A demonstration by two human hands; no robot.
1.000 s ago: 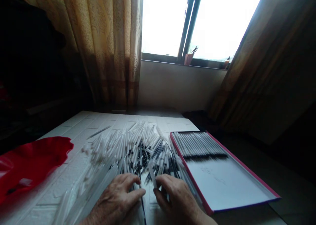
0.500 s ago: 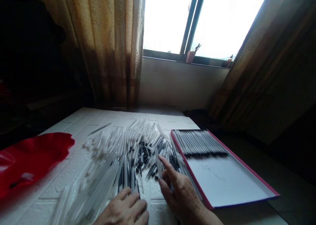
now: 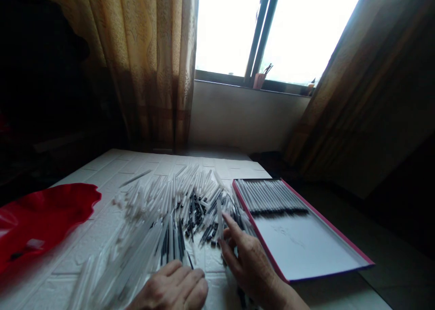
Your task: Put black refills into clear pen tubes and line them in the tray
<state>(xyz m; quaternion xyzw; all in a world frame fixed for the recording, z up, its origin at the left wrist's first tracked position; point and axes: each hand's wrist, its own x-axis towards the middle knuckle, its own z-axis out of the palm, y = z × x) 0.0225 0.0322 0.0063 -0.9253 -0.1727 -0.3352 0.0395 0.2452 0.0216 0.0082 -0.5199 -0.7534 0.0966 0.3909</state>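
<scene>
My right hand [image 3: 246,251] pinches a whitish pen barrel [image 3: 219,221] upright between thumb and forefinger, left of the box. Low in the view, my left hand [image 3: 173,285] has its fingers curled together at the near end of a bunch of dark pen refills [image 3: 171,237]; what lies under the fingers is hidden. Ahead of both hands spreads a pile of clear pen barrels [image 3: 163,190], with small black pen parts [image 3: 195,215] at its middle. A shallow red-edged box [image 3: 258,228] at the right holds a row of assembled-looking pens [image 3: 272,196] along its far end.
A red wavy-edged plastic dish [image 3: 50,215] lies at the table's left. The table [image 3: 108,171] has a white brick-patterned cover. Long clear plastic sleeves [image 3: 125,260] lie left of my left hand. Curtains [image 3: 152,65] and a window are behind, with a cup [image 3: 259,80] on the sill.
My left hand's fingers have drawn closer together. My right hand still holds the pen barrel, slightly shifted. The whole view has swung a little, moving the box leftward in the picture.
</scene>
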